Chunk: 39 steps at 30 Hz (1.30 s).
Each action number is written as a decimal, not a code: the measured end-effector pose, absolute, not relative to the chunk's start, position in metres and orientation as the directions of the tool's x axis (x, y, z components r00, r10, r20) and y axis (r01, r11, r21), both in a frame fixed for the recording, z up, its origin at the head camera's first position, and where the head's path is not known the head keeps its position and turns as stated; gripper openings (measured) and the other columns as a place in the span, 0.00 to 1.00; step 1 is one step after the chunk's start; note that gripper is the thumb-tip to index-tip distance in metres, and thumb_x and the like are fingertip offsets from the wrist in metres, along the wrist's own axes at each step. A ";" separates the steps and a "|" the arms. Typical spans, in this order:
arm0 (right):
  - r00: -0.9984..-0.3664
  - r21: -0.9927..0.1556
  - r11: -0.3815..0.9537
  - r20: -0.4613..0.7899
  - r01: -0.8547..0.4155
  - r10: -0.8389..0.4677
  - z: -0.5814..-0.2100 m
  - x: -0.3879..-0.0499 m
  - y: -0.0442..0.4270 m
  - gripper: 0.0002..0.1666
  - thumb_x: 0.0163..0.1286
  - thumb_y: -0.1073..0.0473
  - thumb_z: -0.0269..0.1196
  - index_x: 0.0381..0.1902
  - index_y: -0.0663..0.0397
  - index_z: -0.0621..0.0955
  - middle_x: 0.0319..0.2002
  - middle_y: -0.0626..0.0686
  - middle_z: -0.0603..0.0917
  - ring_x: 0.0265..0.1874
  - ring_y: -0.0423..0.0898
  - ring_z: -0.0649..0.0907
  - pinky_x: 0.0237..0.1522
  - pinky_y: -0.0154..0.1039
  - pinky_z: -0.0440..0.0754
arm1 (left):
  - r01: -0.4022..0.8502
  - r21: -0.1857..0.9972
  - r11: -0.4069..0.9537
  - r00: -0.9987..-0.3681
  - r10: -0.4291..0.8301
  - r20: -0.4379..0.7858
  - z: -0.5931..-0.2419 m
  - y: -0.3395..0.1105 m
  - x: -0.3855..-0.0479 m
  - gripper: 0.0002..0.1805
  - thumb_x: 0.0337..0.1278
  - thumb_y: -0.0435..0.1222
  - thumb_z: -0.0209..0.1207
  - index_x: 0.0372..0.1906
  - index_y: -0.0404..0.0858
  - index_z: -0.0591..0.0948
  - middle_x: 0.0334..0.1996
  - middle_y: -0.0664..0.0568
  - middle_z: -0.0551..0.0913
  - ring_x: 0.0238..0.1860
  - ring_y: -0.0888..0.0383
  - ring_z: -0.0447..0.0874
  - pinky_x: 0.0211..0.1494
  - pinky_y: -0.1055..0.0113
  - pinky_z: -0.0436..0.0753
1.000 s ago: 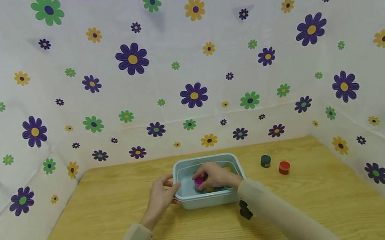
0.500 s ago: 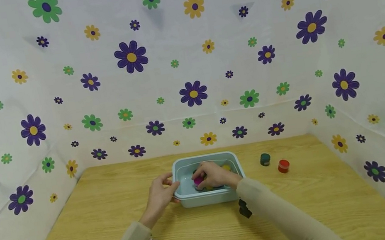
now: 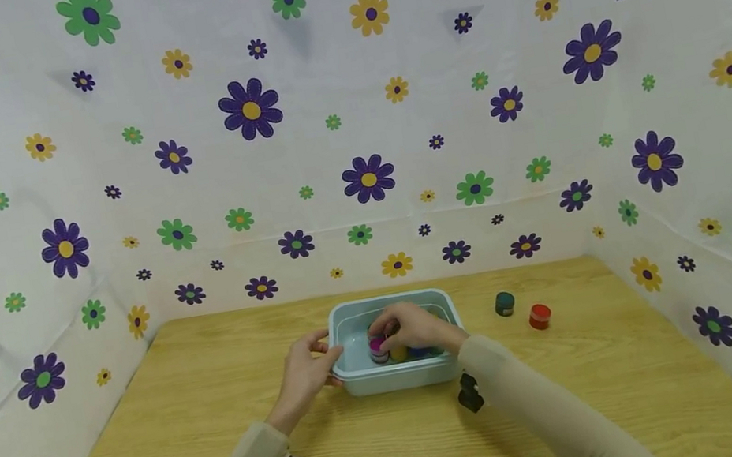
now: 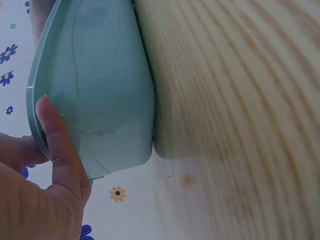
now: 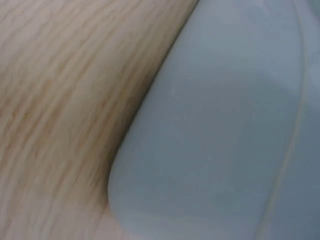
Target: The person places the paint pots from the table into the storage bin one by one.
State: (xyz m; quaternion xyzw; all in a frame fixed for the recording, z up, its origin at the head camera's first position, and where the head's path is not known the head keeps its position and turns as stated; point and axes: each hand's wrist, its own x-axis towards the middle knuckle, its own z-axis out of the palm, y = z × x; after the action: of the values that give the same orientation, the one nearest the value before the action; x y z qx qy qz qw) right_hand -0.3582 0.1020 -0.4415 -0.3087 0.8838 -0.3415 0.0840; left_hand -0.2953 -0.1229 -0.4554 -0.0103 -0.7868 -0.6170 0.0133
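Note:
A light blue plastic bin (image 3: 400,380) stands on the wooden table. My left hand (image 3: 303,366) holds its left end, thumb at the rim and fingers against the outer wall; the left wrist view also shows this hand (image 4: 55,180) there. My right hand (image 3: 413,326) reaches over the front wall into the bin, fingers parted, just right of a small jar with a magenta lid (image 3: 378,349). Beside that jar sits a yellow paint jar (image 3: 398,353), partly under the hand. Something blue lies further right, mostly hidden. The right wrist view holds only the bin's wall (image 5: 210,140) and table.
On the table to the right of the bin stand a dark green jar (image 3: 504,304) and a red jar (image 3: 540,317). A white flower-patterned cloth (image 3: 370,252) encloses the back and sides of the wooden table (image 3: 217,380).
My right hand has let go of the magenta-lidded jar, which stands in the bin, and has shifted slightly right with its fingers apart. My left hand stays on the bin.

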 end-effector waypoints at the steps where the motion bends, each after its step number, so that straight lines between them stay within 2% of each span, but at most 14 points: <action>1: -0.797 -0.658 0.578 0.055 -0.482 -0.601 -0.441 -0.359 0.104 0.18 0.61 0.64 0.69 0.50 0.57 0.85 0.46 0.52 0.85 0.45 0.48 0.81 0.49 0.41 0.82 | 0.033 0.971 0.238 -0.999 0.001 0.034 -0.455 -0.123 -0.295 0.26 0.61 0.28 0.61 0.64 0.29 0.72 0.40 0.39 0.75 0.23 0.57 0.79 0.23 0.60 0.87; 5: -0.809 -0.671 0.589 0.026 -0.449 -0.587 -0.439 -0.362 0.112 0.17 0.63 0.63 0.68 0.51 0.53 0.85 0.46 0.49 0.85 0.45 0.44 0.81 0.52 0.42 0.82 | 0.033 0.969 0.243 -0.999 0.001 0.033 -0.455 -0.123 -0.294 0.26 0.62 0.28 0.61 0.64 0.29 0.72 0.40 0.39 0.75 0.24 0.57 0.80 0.24 0.60 0.87; 12: -0.809 -0.754 0.512 0.044 -0.411 -0.586 -0.431 -0.361 0.127 0.15 0.67 0.63 0.65 0.51 0.60 0.84 0.48 0.56 0.86 0.46 0.46 0.83 0.54 0.43 0.83 | 0.029 0.966 0.257 -1.000 0.001 0.029 -0.453 -0.123 -0.294 0.26 0.62 0.28 0.61 0.64 0.29 0.72 0.40 0.39 0.75 0.23 0.57 0.79 0.23 0.62 0.87; 19: -0.831 -0.805 0.467 0.057 -0.366 -0.553 -0.426 -0.357 0.146 0.14 0.70 0.60 0.63 0.51 0.60 0.83 0.50 0.60 0.85 0.45 0.47 0.83 0.53 0.43 0.84 | 0.025 0.968 0.248 -1.000 0.009 0.024 -0.455 -0.125 -0.295 0.26 0.62 0.30 0.62 0.65 0.31 0.73 0.41 0.39 0.75 0.25 0.56 0.80 0.25 0.61 0.87; 27: -0.831 -0.853 0.395 0.077 -0.341 -0.550 -0.421 -0.351 0.166 0.15 0.70 0.58 0.63 0.51 0.60 0.82 0.50 0.65 0.83 0.47 0.62 0.82 0.50 0.50 0.86 | -0.007 0.986 0.165 -1.000 0.000 -0.007 -0.456 -0.126 -0.295 0.26 0.61 0.30 0.63 0.65 0.33 0.73 0.39 0.41 0.76 0.25 0.57 0.79 0.25 0.63 0.87; 32: -0.849 -0.875 0.374 0.075 -0.307 -0.523 -0.418 -0.345 0.179 0.15 0.70 0.58 0.64 0.51 0.57 0.83 0.52 0.66 0.82 0.50 0.64 0.81 0.53 0.55 0.83 | -0.037 0.994 0.098 -0.999 0.016 -0.038 -0.456 -0.128 -0.294 0.27 0.61 0.30 0.63 0.66 0.32 0.72 0.37 0.43 0.77 0.25 0.58 0.80 0.25 0.63 0.87; 35: -0.867 -0.883 0.366 0.087 -0.296 -0.491 -0.417 -0.344 0.187 0.16 0.69 0.57 0.64 0.51 0.59 0.82 0.50 0.65 0.83 0.49 0.65 0.80 0.51 0.52 0.84 | -0.055 0.996 0.074 -0.998 0.026 -0.057 -0.457 -0.129 -0.295 0.28 0.61 0.31 0.63 0.66 0.33 0.72 0.37 0.44 0.78 0.27 0.58 0.81 0.26 0.64 0.87; 39: -0.884 -0.879 0.374 0.104 -0.296 -0.456 -0.415 -0.343 0.201 0.20 0.69 0.56 0.65 0.53 0.63 0.81 0.49 0.64 0.84 0.47 0.64 0.81 0.46 0.44 0.85 | -0.075 0.996 0.045 -0.996 0.040 -0.077 -0.459 -0.131 -0.297 0.29 0.61 0.33 0.64 0.67 0.34 0.72 0.37 0.45 0.78 0.29 0.56 0.83 0.27 0.65 0.88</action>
State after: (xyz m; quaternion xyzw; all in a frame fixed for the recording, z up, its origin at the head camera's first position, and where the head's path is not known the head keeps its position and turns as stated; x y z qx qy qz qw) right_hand -0.3428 0.2009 -0.4149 -0.2279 0.8251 -0.5111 0.0782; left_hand -0.2971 -0.1315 -0.4589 0.0121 -0.7215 -0.6911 -0.0417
